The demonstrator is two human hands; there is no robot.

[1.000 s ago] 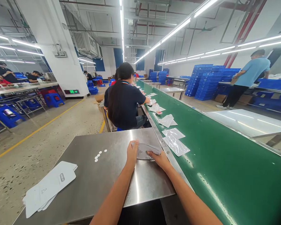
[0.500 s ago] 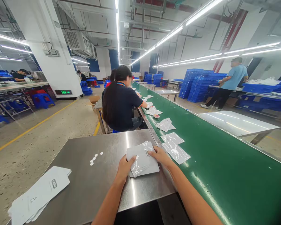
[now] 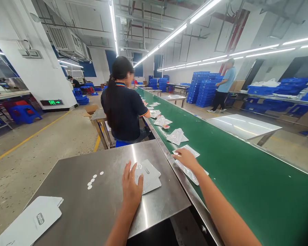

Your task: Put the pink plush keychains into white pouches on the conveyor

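Head view shows a small stack of white pouches (image 3: 149, 176) lying flat on the steel table (image 3: 102, 208), near its edge by the conveyor; the left hand (image 3: 131, 189) presses on the stack with fingers spread, palm down, clasping nothing. The right hand (image 3: 187, 158) is out over the green belt (image 3: 241, 177), fingers loosely bent and resting on a clear plastic bag (image 3: 188, 162), not yet closed around it as far as I can tell. So one batch looks gathered and set down, while more bags (image 3: 178, 136) wait along the belt. Half a second ago both hands held the stack together; now the right has let go and reached to the belt
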